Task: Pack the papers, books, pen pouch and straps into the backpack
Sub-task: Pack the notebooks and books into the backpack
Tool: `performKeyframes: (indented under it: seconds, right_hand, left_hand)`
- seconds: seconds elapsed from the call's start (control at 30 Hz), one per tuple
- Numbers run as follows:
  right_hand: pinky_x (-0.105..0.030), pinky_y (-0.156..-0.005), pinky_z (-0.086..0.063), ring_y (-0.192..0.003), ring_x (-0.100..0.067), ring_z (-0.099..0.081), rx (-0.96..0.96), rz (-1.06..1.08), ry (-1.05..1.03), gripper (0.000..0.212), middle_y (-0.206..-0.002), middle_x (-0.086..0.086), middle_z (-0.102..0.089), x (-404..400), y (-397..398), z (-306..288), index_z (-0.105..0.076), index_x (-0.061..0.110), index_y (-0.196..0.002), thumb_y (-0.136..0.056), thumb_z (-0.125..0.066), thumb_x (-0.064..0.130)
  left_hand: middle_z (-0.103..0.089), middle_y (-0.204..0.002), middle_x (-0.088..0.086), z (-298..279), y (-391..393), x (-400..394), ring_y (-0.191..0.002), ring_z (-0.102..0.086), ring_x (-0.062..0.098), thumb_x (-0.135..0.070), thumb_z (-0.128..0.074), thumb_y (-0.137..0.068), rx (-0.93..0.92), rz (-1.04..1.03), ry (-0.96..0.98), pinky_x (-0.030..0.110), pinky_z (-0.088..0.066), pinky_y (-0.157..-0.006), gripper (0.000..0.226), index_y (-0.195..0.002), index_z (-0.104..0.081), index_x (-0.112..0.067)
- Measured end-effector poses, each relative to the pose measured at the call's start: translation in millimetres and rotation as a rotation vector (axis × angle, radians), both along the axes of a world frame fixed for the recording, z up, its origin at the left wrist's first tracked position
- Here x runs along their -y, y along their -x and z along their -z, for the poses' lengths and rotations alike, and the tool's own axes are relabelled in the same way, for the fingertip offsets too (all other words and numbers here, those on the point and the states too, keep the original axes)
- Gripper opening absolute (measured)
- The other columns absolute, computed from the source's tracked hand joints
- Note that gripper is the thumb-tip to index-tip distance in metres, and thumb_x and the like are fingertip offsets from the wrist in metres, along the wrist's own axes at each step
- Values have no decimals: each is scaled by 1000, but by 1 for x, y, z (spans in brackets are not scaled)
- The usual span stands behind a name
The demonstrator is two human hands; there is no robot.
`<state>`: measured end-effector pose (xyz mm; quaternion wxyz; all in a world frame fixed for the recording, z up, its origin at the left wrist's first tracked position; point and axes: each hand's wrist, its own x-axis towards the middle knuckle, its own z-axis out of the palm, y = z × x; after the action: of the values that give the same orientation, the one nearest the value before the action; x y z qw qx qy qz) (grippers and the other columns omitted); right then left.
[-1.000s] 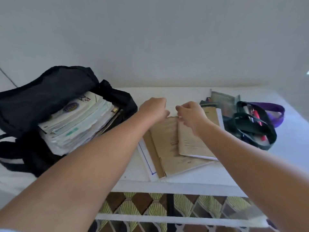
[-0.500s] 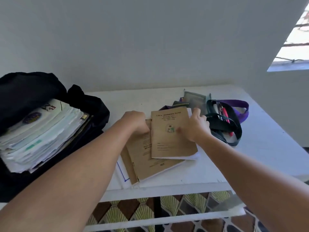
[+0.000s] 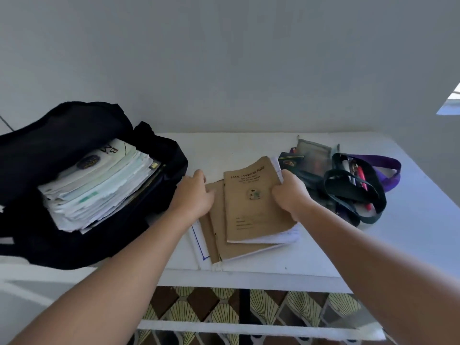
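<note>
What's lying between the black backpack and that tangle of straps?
In the head view, brown books, gripped by both hands, lie between the backpack and the straps.

A white table (image 3: 410, 235) carries an open black backpack (image 3: 74, 135), brown books (image 3: 249, 215) and tangled straps (image 3: 353, 192)

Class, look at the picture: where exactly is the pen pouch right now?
The pen pouch lies at the table's far right, behind the tangled straps and right of the brown books.
</note>
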<state>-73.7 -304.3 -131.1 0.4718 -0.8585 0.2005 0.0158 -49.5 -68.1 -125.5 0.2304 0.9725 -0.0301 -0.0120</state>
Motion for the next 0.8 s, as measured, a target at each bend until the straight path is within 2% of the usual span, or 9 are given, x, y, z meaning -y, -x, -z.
performKeyframes:
  seconds: [0.1, 0.2, 0.3, 0.37, 0.47, 0.53, 0.63, 0.73, 0.8]
  right_hand:
    - [-35, -66, -48, -91, -24, -60, -52, 0, -58, 28, -109, -5, -63, 1, -2, 11, -53, 18, -114, -94, -37, 6]
    - [-39, -70, -50, -95, -26, -60, -91, -17, -63, 31, -109, -5, -63, 2, -5, 12, -48, 18, -121, -94, -36, 7]
    - [-46, -82, -58, -100, -29, -65, -130, -13, -151, 27, -110, -6, -66, 7, -9, 13, -50, 20, -118, -95, -41, 9]
    - [-52, -88, -60, -102, -30, -68, -151, -18, -213, 26, -113, -5, -70, 10, -12, 14, -51, 25, -115, -94, -46, 11]
    - [-55, -91, -59, -104, -31, -68, -163, -29, -240, 26, -114, -5, -69, 12, -14, 14, -50, 26, -117, -95, -46, 13]
    - [-55, -93, -58, -105, -31, -66, -165, -27, -236, 24, -113, -4, -67, 10, -12, 11, -49, 24, -119, -97, -46, 13]
    - [-55, -96, -56, -106, -30, -65, -164, -23, -240, 24, -113, -3, -67, 10, -10, 10, -50, 25, -119, -98, -46, 13]
    - [-54, -96, -56, -107, -30, -64, -156, -15, -266, 27, -116, -3, -67, 12, -11, 13, -51, 26, -120, -96, -48, 13]
    - [-52, -92, -58, -106, -29, -66, -151, -17, -296, 29, -118, -4, -67, 14, -11, 13, -52, 25, -122, -96, -50, 10]
  left_hand:
    - [-60, -100, 8, -7, 11, 4, -86, -61, 26, -42, -59, -98, -92, 17, -203, 32, -45, -62, 49, -126, -45, -5]
    - [-63, -111, 15, -11, 18, 14, -96, -65, 30, -50, -64, -95, -89, 4, -289, 31, -40, -59, 69, -137, -36, -2]
    - [-60, -119, 18, -9, 20, 20, -102, -62, 31, -48, -67, -94, -103, -42, -274, 33, -44, -66, 76, -141, -31, -1]
    - [-57, -129, 19, -9, 19, 19, -110, -61, 31, -44, -71, -92, -162, -87, -137, 33, -49, -76, 87, -149, -21, 0]
    - [-37, -155, 17, -13, 18, 18, -137, -45, 29, -28, -80, -88, -267, -242, 359, 29, -42, -93, 109, -159, -1, -1]
    - [-47, -141, 11, -13, 16, 20, -124, -52, 23, -15, -81, -87, -311, -315, 586, 27, -42, -87, 92, -153, -18, 1]
    - [-67, -109, 10, -10, 14, 22, -95, -64, 22, -6, -75, -90, -412, -373, 817, 33, -55, -81, 37, -120, -55, 1]
    - [-72, -110, 18, -11, 14, 25, -101, -69, 33, -5, -63, -98, -493, -387, 994, 50, -55, -94, 22, -120, -63, -4]
    - [-69, -118, 20, -18, 8, 26, -106, -68, 36, -5, -59, -99, -415, -386, 1055, 58, -53, -96, 13, -111, -60, -11]
